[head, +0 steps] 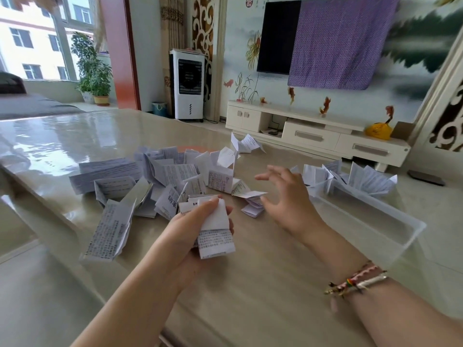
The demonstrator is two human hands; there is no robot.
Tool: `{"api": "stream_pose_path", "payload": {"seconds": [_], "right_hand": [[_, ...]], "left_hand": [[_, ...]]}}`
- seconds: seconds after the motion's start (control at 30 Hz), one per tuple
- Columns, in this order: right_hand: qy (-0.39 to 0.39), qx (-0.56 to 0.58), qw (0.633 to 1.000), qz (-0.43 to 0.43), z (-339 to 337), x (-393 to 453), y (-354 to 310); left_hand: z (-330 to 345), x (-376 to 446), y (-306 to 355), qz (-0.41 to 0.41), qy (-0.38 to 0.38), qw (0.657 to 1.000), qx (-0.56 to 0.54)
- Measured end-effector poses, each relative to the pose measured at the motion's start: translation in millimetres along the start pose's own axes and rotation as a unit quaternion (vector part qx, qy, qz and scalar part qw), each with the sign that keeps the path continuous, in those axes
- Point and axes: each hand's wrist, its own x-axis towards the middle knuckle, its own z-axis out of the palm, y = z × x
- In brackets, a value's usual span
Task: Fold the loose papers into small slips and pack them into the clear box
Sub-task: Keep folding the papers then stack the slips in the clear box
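Papers (160,176) printed with small text are heaped loosely across the middle of the tabletop (250,284), reaching toward its far edge, with a flat stack (105,171) lying at the left side of the heap. One larger creased sheet (107,231) is seen apart from the heap, nearer the left edge.

A bundle of folded slips (213,226) is gripped in the left hand (190,234): the thumb is curled over the top of the bundle and the fingers are wrapped beneath it, so that the slips are clamped between them, just in front of the heap.

The right hand (288,199) is held above the tabletop with its fingers spread apart and gently bent, nothing being held in it. Its fingertips are close to a few small folded slips (253,209) lying at the near right fringe of the heap; whether these are touched cannot be told. Several woven bracelets (355,284) are worn on the right wrist.

The clear box (375,231) is set on the right side of the tabletop, just beside the right hand. Its near half is seen bare, while its far end is filled with upright folded slips (360,179).
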Motion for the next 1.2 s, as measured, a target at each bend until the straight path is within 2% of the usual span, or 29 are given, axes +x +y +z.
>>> {"api": "stream_pose_path", "payload": {"seconds": [0.1, 0.27, 0.3, 0.47, 0.53, 0.7, 0.87, 0.93, 1.07, 1.2], "right_hand": [[-0.003, -0.055, 0.998, -0.020, 15, 6, 5], [0.141, -0.044, 0.986, -0.075, 9, 8, 2], [0.148, -0.041, 0.985, -0.080, 7, 8, 1], [-0.009, -0.089, 0.995, -0.050, 17, 10, 10], [-0.014, -0.084, 0.996, -0.039, 23, 10, 13], [0.137, -0.022, 0.990, -0.037, 12, 9, 9], [0.181, 0.095, 0.978, -0.033, -21, -10, -7], [0.161, 0.174, 0.970, -0.055, -36, -20, -19], [0.011, 0.331, 0.938, -0.099, -53, -34, -44], [-0.094, 0.363, 0.922, -0.098, -49, -38, -49]], "left_hand": [[0, 2, 0, 0.008, 0.005, 1.000, -0.025], [3, 7, -4, 0.008, 0.033, 0.999, -0.038], [3, 7, -4, 0.007, 0.040, 0.998, -0.039], [4, 10, -8, -0.004, 0.051, 0.998, -0.042], [3, 11, -8, -0.010, 0.050, 0.998, -0.037], [3, 12, -8, -0.015, 0.054, 0.998, -0.033], [0, 13, -6, -0.015, 0.046, 0.998, -0.035], [1, 13, -7, -0.012, 0.045, 0.998, -0.035], [7, 11, -7, -0.011, 0.056, 0.997, -0.048], [11, 4, -1, -0.025, 0.022, 0.999, -0.028]]}}
